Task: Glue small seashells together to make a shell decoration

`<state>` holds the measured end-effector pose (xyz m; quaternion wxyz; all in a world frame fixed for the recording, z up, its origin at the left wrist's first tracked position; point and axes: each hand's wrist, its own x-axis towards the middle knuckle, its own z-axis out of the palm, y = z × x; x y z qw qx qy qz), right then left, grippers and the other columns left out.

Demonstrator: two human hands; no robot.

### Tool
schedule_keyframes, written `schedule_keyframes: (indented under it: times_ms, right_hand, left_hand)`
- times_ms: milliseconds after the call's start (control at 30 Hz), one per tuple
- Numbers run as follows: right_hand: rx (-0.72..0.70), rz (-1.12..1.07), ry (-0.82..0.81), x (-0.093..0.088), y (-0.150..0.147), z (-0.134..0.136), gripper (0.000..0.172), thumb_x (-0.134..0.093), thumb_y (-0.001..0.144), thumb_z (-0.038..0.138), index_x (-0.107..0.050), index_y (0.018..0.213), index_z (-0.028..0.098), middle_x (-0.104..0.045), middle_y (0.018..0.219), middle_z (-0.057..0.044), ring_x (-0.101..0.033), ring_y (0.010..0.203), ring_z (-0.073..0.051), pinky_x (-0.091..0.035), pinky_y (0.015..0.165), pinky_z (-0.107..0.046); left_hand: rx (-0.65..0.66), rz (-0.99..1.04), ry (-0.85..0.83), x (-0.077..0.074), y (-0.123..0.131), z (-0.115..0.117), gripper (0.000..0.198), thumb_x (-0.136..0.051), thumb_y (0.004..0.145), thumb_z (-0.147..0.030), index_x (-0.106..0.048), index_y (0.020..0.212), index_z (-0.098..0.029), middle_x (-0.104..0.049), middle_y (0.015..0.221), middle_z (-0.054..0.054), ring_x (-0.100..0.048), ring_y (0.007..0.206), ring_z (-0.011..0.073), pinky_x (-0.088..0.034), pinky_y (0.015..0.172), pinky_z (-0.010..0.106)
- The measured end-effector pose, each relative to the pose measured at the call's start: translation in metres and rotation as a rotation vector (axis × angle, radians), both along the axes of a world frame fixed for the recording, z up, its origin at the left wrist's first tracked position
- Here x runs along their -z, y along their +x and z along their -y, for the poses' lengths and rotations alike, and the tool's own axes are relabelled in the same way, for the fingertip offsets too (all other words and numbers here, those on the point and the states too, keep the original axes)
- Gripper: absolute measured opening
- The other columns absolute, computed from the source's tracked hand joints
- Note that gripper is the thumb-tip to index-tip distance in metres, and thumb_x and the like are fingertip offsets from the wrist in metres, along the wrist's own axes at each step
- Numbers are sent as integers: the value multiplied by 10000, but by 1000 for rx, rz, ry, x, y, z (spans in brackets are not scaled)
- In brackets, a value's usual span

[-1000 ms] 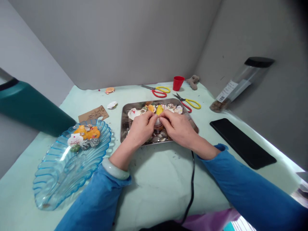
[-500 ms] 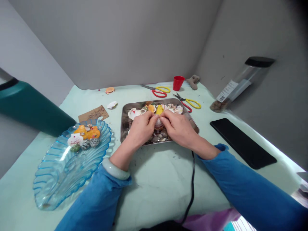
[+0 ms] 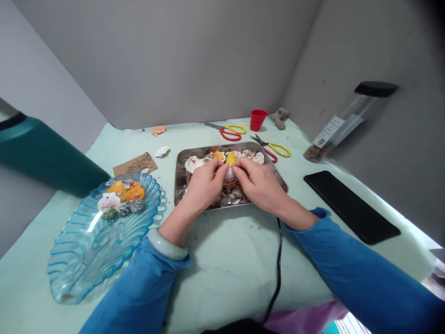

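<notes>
A metal tray full of mixed seashells sits at the middle of the table. Both my hands rest over it, fingertips meeting. My left hand and my right hand pinch a small white shell with a red band between them, fingers closed on it. A yellow shell lies just behind my fingertips. To the left stands a blue shell-shaped glass dish with orange, white and dark shells at its far end.
Two scissors with yellow and red handles and a red cup lie behind the tray. A black phone is at right, a clear canister leans on the wall, a brown card at left, a black cable runs toward me.
Both hands have crept very slightly farther into the tray, still pinching the same shell; nothing else has moved.
</notes>
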<state>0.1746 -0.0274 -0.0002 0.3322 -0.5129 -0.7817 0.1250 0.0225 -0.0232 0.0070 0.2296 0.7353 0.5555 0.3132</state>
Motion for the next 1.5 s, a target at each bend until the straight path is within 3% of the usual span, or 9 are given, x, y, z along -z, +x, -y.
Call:
schedule_keyframes:
  times_ms: [933, 1500]
  right_hand:
    - [-18, 30, 8, 0, 0, 0, 223, -382, 902, 298, -447, 713, 199, -524, 644, 5, -471, 599, -133, -292, 579, -258]
    - [-20, 24, 12, -2, -1, 1, 208, -405, 894, 303, -507, 751, 191, -564, 678, -7, -483, 616, -136, -320, 599, -251]
  left_hand:
    - [26, -1, 10, 2, -1, -1, 284, -380, 877, -400, -548, 798, -185, -576, 594, -8, -527, 621, 132, -373, 591, 231]
    - [31, -14, -10, 1, -1, -1, 279, -367, 875, -383, -517, 741, -189, -551, 565, -8, -501, 588, 134, -350, 576, 233]
